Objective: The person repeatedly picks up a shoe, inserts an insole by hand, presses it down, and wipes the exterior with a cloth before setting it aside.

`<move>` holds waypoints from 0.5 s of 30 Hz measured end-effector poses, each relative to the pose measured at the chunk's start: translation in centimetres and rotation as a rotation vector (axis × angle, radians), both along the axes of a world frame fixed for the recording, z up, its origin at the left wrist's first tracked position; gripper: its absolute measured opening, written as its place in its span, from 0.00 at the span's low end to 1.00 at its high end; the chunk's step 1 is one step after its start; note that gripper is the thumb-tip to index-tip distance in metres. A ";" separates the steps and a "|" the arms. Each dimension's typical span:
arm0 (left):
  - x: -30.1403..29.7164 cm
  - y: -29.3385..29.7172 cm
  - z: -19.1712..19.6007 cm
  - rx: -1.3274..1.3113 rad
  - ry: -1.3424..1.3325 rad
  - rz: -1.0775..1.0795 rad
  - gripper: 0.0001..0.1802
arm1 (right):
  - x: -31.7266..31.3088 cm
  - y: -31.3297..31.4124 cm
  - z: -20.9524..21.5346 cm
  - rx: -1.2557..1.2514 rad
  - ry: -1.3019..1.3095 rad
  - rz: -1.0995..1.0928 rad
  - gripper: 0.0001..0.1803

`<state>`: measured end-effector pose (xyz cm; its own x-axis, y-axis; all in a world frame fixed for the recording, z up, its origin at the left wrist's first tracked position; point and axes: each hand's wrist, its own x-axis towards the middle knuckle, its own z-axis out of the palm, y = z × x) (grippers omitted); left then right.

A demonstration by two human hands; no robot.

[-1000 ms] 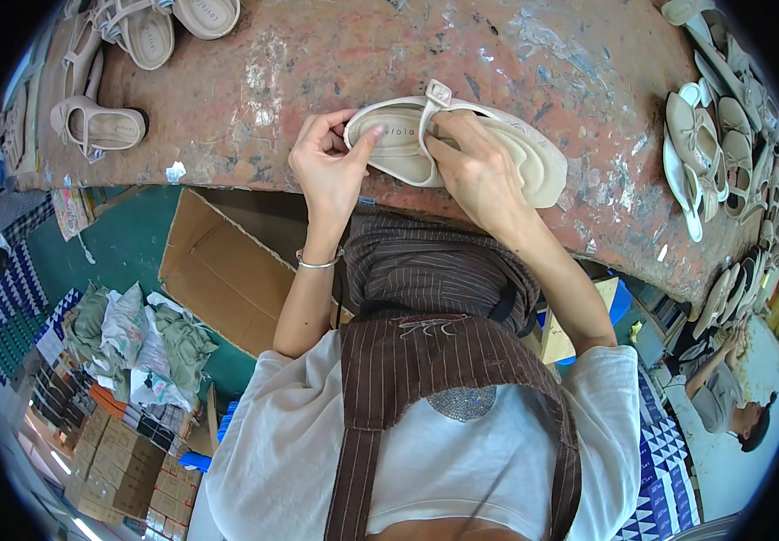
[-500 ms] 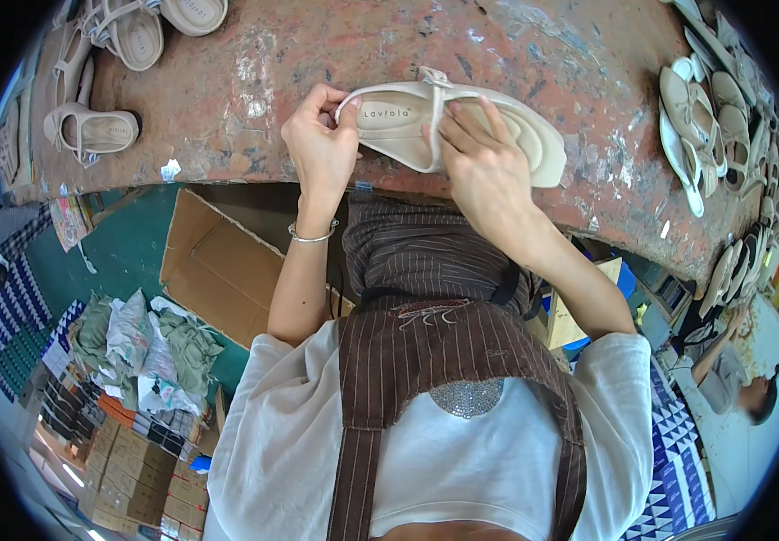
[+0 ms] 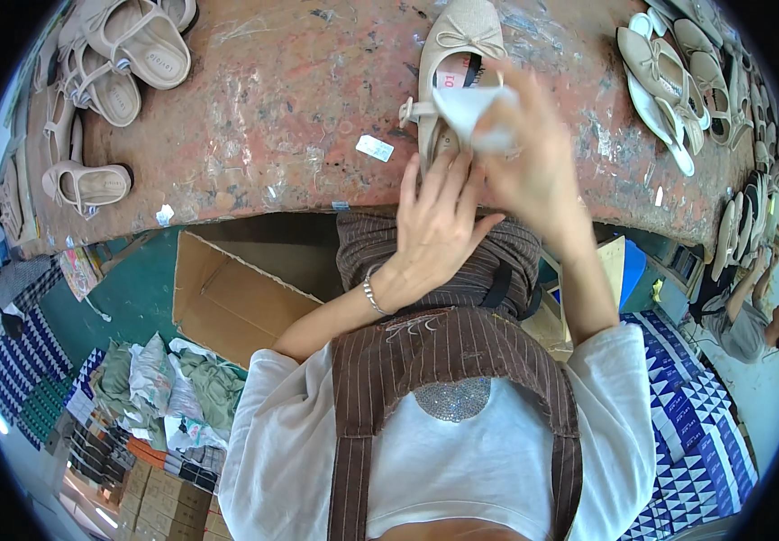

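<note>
While the beige bow-toed flat shoe [image 3: 451, 81] lies at twelve o'clock on the worn red counter [image 3: 272, 117], right hand [image 3: 533, 167] fingers pinch white tissue paper [image 3: 472, 113] above it, not yet stuffed in, left hand [image 3: 434, 225] fingers spread.

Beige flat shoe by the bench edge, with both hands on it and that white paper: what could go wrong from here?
The beige flat shoe lies close to the worktable edge; a push from the left hand might slide it off toward the open cardboard box. The right hand holds the white paper loosely, so it could slip. The small white tag lying loose nearby could get swept away.
</note>
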<state>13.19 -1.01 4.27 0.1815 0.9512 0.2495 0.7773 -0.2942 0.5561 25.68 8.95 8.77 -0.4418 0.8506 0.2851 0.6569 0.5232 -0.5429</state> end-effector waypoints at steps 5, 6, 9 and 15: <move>1.3 -0.1 -2.5 -0.209 0.216 -0.109 0.33 | -0.6 -4.2 -5.0 -0.002 -0.202 -0.112 0.23; 1.2 0.0 -2.7 -0.202 0.190 -0.120 0.32 | -1.2 -2.9 -5.6 0.135 -0.269 -0.124 0.27; 1.2 0.5 -3.0 -0.199 0.197 -0.135 0.29 | -2.8 3.4 -6.6 0.069 -0.332 -0.143 0.21; 1.1 0.1 -3.5 -0.129 0.085 -0.072 0.24 | -2.0 -1.2 -5.6 0.125 -0.275 -0.029 0.24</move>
